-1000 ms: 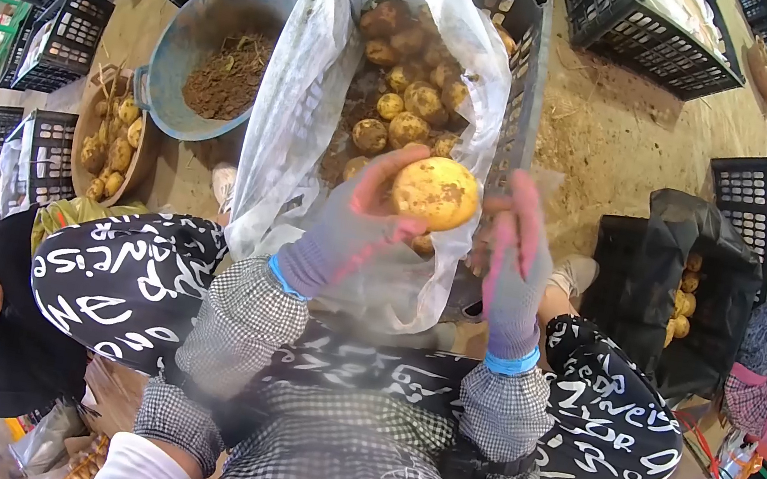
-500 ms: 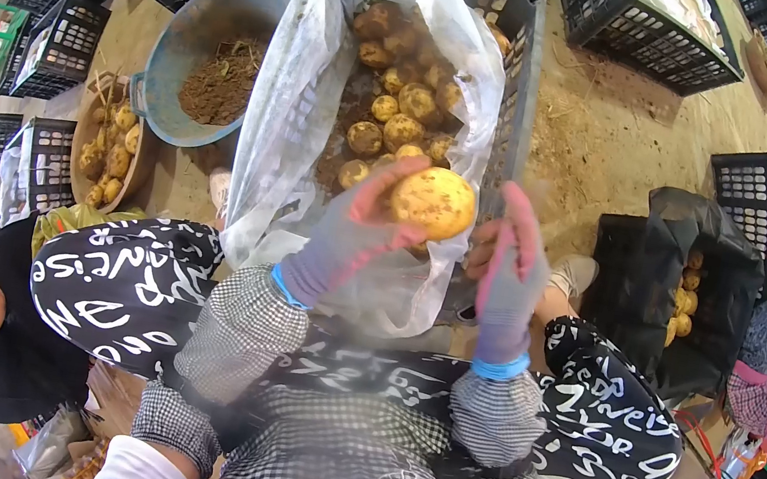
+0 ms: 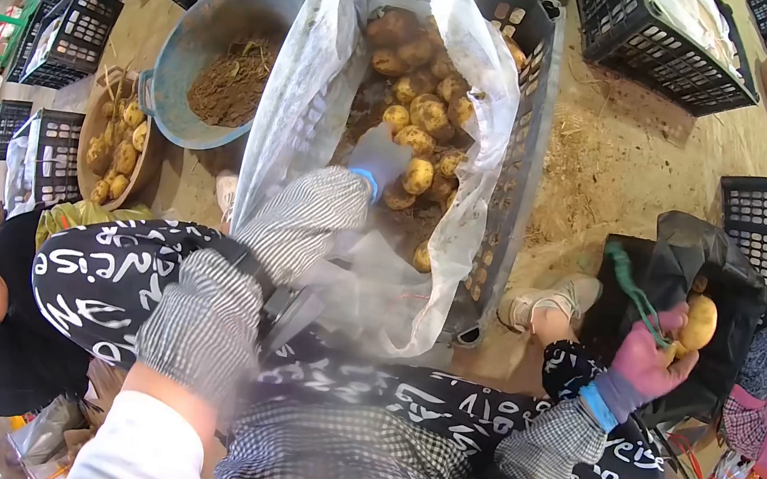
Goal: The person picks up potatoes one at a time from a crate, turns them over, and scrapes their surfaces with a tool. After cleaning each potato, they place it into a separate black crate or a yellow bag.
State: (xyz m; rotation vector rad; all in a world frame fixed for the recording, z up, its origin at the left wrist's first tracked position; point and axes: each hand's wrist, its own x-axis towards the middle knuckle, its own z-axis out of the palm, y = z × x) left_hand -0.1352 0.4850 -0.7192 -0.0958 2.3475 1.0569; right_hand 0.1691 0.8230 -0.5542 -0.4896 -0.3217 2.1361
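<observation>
My left hand (image 3: 382,158), in a grey glove, reaches down among the soil-covered potatoes (image 3: 428,115) in a crate (image 3: 525,152) lined with a white plastic sheet (image 3: 298,93). Its fingertips are hidden. Off to the right, my right hand (image 3: 650,357), gloved in pink and grey, holds a large yellow potato (image 3: 699,323) at its fingers over a black plastic bag (image 3: 736,283). A green cord or strip (image 3: 635,285) shows blurred beside that hand. Inside the bag, other potatoes are mostly hidden now.
A blue tub (image 3: 171,52) with soil and a round basket (image 3: 97,131) of potatoes stand left of the crate. More black crates (image 3: 664,48) are behind and to the right (image 3: 753,212). A person in black (image 3: 13,330) sits at the left; others are far right.
The large potato has gone from my left hand above the crate to my right hand over the black bag. My left hand has dropped down among the potatoes in the crate.
</observation>
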